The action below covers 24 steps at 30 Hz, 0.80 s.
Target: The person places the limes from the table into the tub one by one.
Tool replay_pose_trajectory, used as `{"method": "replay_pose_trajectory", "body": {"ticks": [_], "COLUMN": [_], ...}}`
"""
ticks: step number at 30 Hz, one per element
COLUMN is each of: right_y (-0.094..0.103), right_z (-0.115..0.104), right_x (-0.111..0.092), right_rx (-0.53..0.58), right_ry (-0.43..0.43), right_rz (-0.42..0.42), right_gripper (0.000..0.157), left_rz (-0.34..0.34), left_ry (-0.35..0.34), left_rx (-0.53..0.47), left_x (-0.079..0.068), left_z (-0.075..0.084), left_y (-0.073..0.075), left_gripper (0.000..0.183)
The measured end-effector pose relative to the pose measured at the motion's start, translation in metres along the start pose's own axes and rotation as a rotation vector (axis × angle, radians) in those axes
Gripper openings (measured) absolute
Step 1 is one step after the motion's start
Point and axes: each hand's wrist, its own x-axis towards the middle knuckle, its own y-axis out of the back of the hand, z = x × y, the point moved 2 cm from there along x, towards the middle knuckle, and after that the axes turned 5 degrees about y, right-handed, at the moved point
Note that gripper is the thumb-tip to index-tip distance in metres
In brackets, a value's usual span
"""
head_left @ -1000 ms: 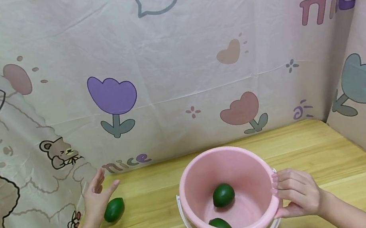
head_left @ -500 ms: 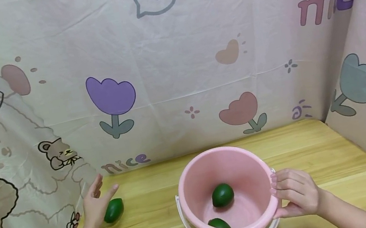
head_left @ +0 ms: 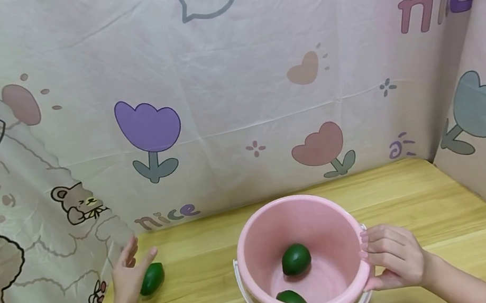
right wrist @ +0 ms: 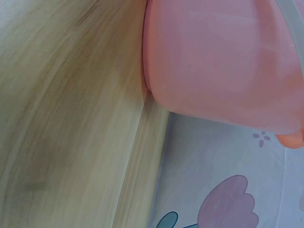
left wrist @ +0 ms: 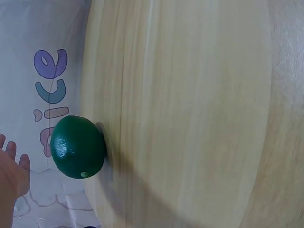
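In the head view my left hand (head_left: pixel 126 279) reaches over the table's left side, fingers extended and thumb apart. Just right of it lies a green lime (head_left: pixel 152 279), partly hidden behind the hand. The left wrist view shows this lime (left wrist: pixel 77 147) on the wood, with part of the left hand (left wrist: pixel 12 175) at the frame's edge. My right hand (head_left: pixel 395 256) grips the right rim of a pink bucket (head_left: pixel 297 205), fingertips at the rim and thumb lower on the outside. Inside the bucket lie two more limes, one at the middle (head_left: pixel 296 259) and another (head_left: pixel 290 298) partly hidden by the front wall.
The bucket's white handle (head_left: pixel 247 293) hangs down around its front. A wooden table (head_left: pixel 197 282) carries everything. Printed cloth (head_left: pixel 213 87) stands behind the table and along both sides, close to the left hand.
My left hand has lowered slightly beside the lime on the table. The right hand, the bucket and the limes in it stay where they were.
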Motion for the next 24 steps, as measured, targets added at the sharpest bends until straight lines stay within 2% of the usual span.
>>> {"method": "replay_pose_trajectory", "body": {"ticks": [13,24], "right_y": [0.0,0.001], "right_z": [-0.001,0.0], "right_x": [-0.001,0.002], "right_rx": [0.002,0.005], "right_ry": [0.001,0.012], "right_rz": [-0.02,-0.029], "right_gripper": [0.045,0.045], "left_rz": [-0.014,-0.029], "left_ry": [0.043,0.075], "left_rx": [0.054,0.076], "left_x": [-0.004,0.001], "left_z": [-0.023,-0.035], "left_y": [0.0,0.0], "left_gripper": [0.084,0.086]}}
